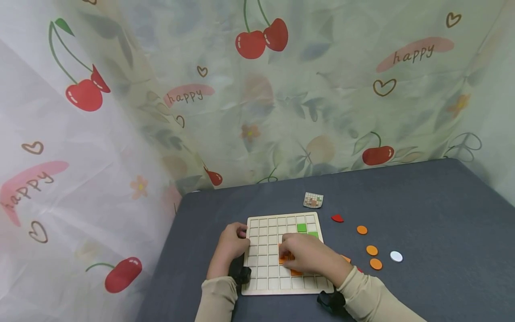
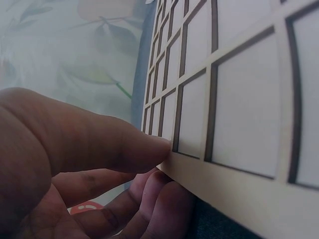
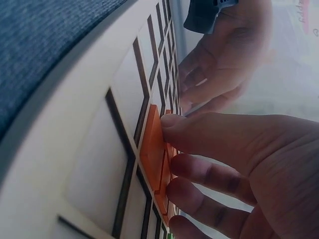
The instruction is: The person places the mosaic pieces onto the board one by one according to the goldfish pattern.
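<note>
A cherry-printed curtain [image 1: 225, 129] is hanging behind the far edge of the dark table [image 1: 426, 219]. The board [image 1: 257, 273], probably light and stiff, is lying nearer the table's left edge; the left grip [image 1: 231, 246] is pinching its rim, a sensible hold. The right grip [image 1: 307, 254], fingers loosely bent, is thumbing an orange tile [image 3: 152, 142], likely rigid, smooth, best taken by its sides.
</note>
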Motion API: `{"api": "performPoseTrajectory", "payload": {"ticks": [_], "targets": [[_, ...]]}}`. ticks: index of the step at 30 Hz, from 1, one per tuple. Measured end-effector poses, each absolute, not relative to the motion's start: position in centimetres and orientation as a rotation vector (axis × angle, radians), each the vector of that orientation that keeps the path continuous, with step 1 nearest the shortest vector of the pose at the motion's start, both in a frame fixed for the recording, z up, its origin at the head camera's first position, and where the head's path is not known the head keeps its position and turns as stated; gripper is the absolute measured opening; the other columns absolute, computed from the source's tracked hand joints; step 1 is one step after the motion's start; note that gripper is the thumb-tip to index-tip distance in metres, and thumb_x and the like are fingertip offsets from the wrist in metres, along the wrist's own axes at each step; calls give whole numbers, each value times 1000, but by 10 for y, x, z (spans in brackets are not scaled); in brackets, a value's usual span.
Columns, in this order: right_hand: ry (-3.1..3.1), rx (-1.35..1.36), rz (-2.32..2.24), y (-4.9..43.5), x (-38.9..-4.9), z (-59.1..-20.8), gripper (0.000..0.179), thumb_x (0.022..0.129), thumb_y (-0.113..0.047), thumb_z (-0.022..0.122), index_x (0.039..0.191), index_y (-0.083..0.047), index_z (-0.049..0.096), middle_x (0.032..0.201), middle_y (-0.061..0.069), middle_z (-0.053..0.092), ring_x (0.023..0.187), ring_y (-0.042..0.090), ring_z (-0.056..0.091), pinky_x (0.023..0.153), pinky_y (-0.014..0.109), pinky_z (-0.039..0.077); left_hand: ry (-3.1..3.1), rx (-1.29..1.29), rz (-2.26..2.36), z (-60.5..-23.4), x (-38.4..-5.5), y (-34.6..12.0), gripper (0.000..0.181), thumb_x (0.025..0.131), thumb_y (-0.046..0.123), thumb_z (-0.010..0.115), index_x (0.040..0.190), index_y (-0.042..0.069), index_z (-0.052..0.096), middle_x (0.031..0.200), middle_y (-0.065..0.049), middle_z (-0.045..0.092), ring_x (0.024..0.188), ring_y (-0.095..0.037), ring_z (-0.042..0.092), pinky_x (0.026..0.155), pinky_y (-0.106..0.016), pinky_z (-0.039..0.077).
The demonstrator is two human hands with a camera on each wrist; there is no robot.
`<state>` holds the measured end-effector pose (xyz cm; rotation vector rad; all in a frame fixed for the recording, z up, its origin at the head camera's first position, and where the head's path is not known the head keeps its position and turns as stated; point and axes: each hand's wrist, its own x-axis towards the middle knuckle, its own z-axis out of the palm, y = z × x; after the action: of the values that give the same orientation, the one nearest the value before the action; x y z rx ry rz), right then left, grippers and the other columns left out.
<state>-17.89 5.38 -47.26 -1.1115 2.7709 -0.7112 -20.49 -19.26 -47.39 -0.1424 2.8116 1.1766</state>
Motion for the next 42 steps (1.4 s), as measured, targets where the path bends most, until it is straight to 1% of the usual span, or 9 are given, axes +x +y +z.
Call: {"api": "performPoseTrajectory", "payload": {"ticks": [11, 15, 18, 22, 27, 31, 35, 42], "targets": [[2769, -1132, -715, 55, -177, -469, 8, 88, -18, 84, 93, -23, 82, 89, -12, 63, 71, -1, 52, 65, 24, 48, 2785, -157, 1189, -473, -205, -193, 47, 87, 0, 64, 134, 1, 67, 112, -14, 66, 94, -27, 60, 73, -39, 49], [2770, -1101, -744, 60, -176, -463, 10, 91, -18, 81, 99, -23, 82, 94, -10, 66, 77, 2, 58, 69, 27, 51, 2787, -158, 1187, -474, -205, -193, 46, 87, 0, 65, 134, 1, 67, 112, -14, 67, 95, -27, 60, 74, -40, 50], [2770, -1059, -775, 68, -177, -459, 11, 93, -19, 80, 103, -22, 82, 99, -9, 68, 79, 3, 58, 70, 28, 52, 2788, -156, 1189, -473, -205, -193, 46, 87, 0, 65, 133, 0, 68, 112, -14, 67, 95, -27, 60, 74, -40, 51], [2762, -1007, -832, 81, -178, -451, 11, 95, -22, 78, 105, -21, 82, 102, -9, 68, 77, 1, 56, 67, 26, 49, 2784, -157, 1198, -473, -206, -193, 46, 88, 1, 66, 134, 1, 67, 112, -14, 66, 95, -27, 60, 74, -39, 50], [2754, -992, -890, 106, -179, -445, 11, 98, -27, 76, 105, -21, 81, 104, -11, 68, 80, 0, 58, 68, 25, 50, 2785, -167, 1200, -472, -205, -192, 46, 89, 1, 66, 134, 1, 67, 112, -14, 66, 95, -27, 60, 73, -39, 49], [2739, -979, -932, 129, -179, -443, 10, 99, -25, 75, 105, -20, 80, 103, -10, 67, 77, -1, 56, 66, 24, 49, 2796, -169, 1192, -472, -205, -192, 45, 88, 0, 65, 133, 1, 67, 111, -14, 66, 94, -26, 59, 73, -39, 50], [2728, -948, -947, 150, -175, -444, 11, 98, -24, 76, 106, -18, 80, 102, -8, 66, 74, -1, 54, 66, 24, 50, 2798, -168, 1191, -474, -205, -192, 46, 87, -1, 64, 133, 0, 67, 111, -14, 65, 93, -27, 59, 72, -38, 49], [2737, -846, -857, 174, -163, -451, 13, 94, -30, 82, 105, -25, 79, 101, -12, 65, 75, -2, 53, 64, 23, 47, 2800, -153, 1195, -475, -206, -193, 47, 87, 0, 64, 134, 0, 67, 110, -14, 66, 93, -27, 60, 72, -39, 49]]}}
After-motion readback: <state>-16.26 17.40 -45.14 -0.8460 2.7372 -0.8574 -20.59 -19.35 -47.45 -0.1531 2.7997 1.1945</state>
